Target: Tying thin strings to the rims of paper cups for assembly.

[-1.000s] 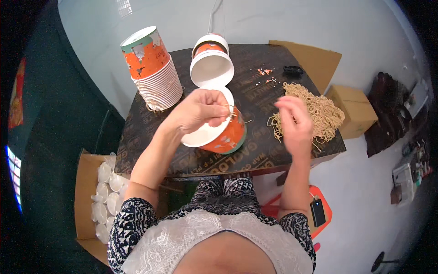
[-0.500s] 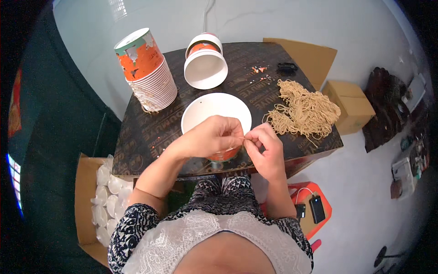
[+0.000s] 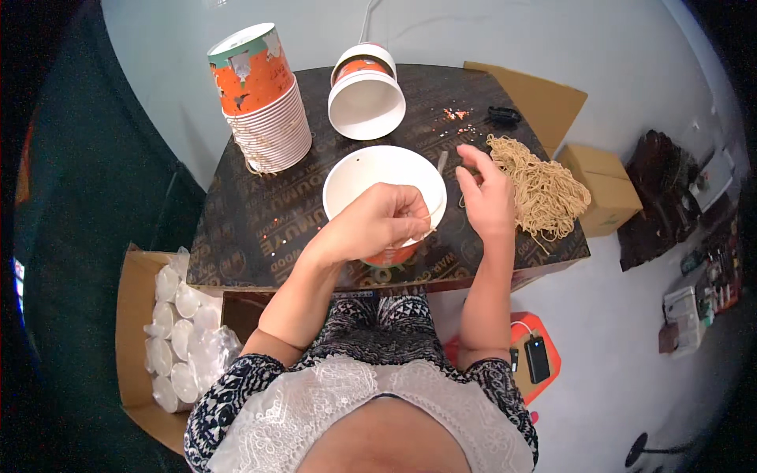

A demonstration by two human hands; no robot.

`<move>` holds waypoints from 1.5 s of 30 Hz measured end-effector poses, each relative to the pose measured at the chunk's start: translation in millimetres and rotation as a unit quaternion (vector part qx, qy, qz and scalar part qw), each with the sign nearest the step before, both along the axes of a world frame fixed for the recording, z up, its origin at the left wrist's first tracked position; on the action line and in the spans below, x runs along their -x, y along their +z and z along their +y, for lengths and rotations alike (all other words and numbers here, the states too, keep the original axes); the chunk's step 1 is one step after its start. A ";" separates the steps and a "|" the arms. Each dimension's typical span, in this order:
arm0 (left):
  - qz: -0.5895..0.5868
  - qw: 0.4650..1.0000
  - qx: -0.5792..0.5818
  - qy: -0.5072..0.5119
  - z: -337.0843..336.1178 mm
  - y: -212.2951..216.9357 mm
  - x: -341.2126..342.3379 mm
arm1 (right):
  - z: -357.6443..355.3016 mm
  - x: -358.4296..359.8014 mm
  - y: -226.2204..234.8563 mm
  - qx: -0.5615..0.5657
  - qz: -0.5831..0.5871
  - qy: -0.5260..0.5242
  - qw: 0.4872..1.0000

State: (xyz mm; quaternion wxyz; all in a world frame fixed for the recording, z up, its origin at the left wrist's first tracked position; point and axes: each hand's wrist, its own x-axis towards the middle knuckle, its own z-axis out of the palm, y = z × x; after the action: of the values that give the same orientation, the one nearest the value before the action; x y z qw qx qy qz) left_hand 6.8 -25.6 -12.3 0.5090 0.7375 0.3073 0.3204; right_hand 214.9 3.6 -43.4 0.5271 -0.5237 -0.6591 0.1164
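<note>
On the dark tabletop [image 3: 260, 229], the left hand [image 3: 378, 225] should keep pinching the paper cup [image 3: 385, 185] by its rim while the right hand [image 3: 485, 197], fingers loosely open and holding nothing, gathers one neat bundle from the noodle pile [image 3: 544, 189] just beside it.

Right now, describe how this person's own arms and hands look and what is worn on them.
Both forearms are bare from above the elbow down. The left hand and the right hand wear no gloves, and no rings, watch or bracelet can be made out. Short sleeves in a black and white pattern cover the upper arms, beside a white lace panel on the chest.

Black-and-white patterned sleeves, white lace front, bare forearms
</note>
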 end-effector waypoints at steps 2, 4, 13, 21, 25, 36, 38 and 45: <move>-0.005 0.999 0.048 0.006 3.1 -0.4 2.9 | -4.4 5.0 -1.0 -0.034 -0.043 -0.011 0.998; -0.008 0.998 0.054 0.012 2.4 3.4 2.5 | -17.3 7.1 -0.5 -0.034 -0.041 -0.013 0.998; -0.038 0.996 0.076 0.003 4.2 0.5 2.6 | -75.0 19.3 -24.9 -0.042 0.063 0.100 0.992; -0.051 0.996 0.065 0.016 3.7 -1.4 -1.4 | -79.5 34.7 -30.9 -0.121 0.074 0.058 0.988; -0.031 0.996 0.081 0.008 1.9 0.6 -0.4 | -77.8 41.0 -29.0 -0.132 0.053 0.062 0.988; -0.058 0.991 0.117 -0.016 7.6 -13.6 -8.5 | -74.2 36.8 -33.6 -0.131 0.059 0.038 0.989; -0.059 0.992 0.108 0.007 5.9 -9.6 -8.3 | -75.0 37.3 -33.8 -0.114 0.089 0.054 0.988; -0.019 0.995 0.068 0.064 -4.5 6.4 -4.3 | -81.4 51.2 -31.2 -0.081 0.224 0.127 0.963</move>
State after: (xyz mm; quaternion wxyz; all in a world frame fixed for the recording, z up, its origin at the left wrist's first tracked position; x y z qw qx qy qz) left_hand 11.1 -30.1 -5.9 0.5425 0.6733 0.3653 0.3448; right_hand 163.7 -77.8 -74.6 0.6830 -0.3519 -0.5924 0.2424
